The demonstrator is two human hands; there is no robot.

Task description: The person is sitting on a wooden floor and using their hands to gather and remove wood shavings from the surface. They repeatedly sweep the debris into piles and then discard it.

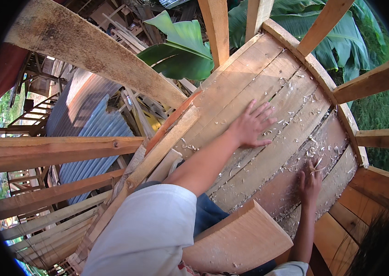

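Observation:
My left hand (pixel 252 126) lies flat with its fingers spread on the plank floor (pixel 249 168), which is strewn with curled wood shavings. Farther right and nearer to me, my right hand (pixel 311 185) reaches down to the planks. Its fingers are stretched out and somewhat apart, the tips at a small heap of wood shavings (pixel 314 152). A pale curl lies across those fingertips. Close to my body, a wide, thick wooden board (pixel 240 240) stands between my forearms, with its cut edge upward.
A curved wooden rim (pixel 316 76) borders the planks on the far right, with upright posts (pixel 325 27) along it. Long beams (pixel 61 154) jut out on the left. Corrugated metal sheets (pixel 98 147) lie below them. Large green leaves (pixel 180 46) hang beyond the far edge.

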